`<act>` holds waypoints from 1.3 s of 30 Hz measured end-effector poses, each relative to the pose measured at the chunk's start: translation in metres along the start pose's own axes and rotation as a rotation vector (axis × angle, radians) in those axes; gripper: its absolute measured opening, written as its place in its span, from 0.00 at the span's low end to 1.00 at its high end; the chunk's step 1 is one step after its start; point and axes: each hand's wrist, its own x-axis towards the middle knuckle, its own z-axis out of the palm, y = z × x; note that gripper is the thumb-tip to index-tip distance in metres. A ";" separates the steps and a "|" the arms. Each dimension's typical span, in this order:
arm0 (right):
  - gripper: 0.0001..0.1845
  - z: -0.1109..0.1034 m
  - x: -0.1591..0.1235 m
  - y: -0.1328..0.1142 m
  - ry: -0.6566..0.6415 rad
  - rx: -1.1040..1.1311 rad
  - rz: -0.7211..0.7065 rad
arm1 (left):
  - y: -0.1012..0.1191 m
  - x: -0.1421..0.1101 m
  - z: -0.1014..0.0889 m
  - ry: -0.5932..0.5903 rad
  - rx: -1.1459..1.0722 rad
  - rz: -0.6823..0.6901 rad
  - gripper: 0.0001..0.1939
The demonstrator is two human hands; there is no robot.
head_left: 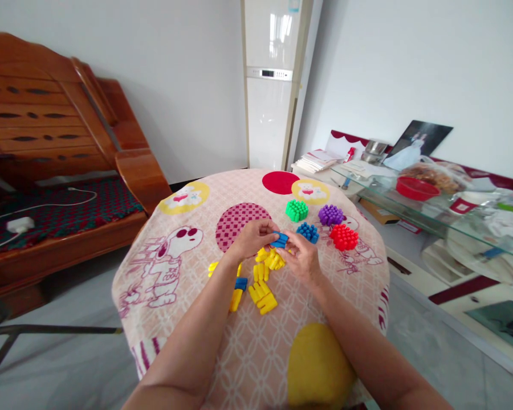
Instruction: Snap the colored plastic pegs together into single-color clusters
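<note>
Between my two hands, above the middle of the table, are blue plastic building pieces [279, 240]. My left hand [256, 236] pinches them from the left, and my right hand [302, 256] grips their right side. Just below lies a loose pile of yellow pieces [271, 259]. Nearer to me are joined yellow pieces [263, 297], and beside my left forearm a blue piece [241, 284] sits among yellow ones. Past my right hand stand clusters of pieces: blue [308, 232], green [296, 210], purple [330, 214] and red [344, 237].
A patterned cloth [154, 330] covers the round table. At left is a wooden bench [47, 125] with a white charger [20, 225]. On the right, a glass-topped cabinet [465, 228] carries a red bowl [416, 188], papers and a photo. A tall white air conditioner [267, 114] stands behind.
</note>
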 end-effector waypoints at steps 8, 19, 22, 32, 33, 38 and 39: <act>0.27 0.000 0.002 0.007 -0.006 0.310 0.261 | -0.004 0.003 0.002 0.018 -0.124 -0.036 0.19; 0.17 -0.008 0.008 -0.002 -0.020 0.132 0.085 | -0.002 0.003 0.003 0.064 0.041 -0.013 0.16; 0.18 -0.007 0.007 -0.001 -0.005 0.095 0.085 | -0.001 0.002 0.003 0.020 0.034 0.026 0.16; 0.14 -0.007 0.006 -0.001 -0.063 0.175 0.171 | -0.012 0.006 0.001 0.068 0.188 0.169 0.13; 0.15 -0.007 0.006 -0.001 -0.072 0.202 0.191 | -0.011 0.006 0.002 0.079 0.206 0.180 0.13; 0.17 -0.011 0.008 -0.001 -0.107 0.276 0.259 | -0.004 0.003 0.010 0.110 0.229 0.203 0.15; 0.17 -0.013 0.008 0.000 -0.105 0.273 0.265 | -0.003 0.003 0.011 0.113 0.214 0.208 0.15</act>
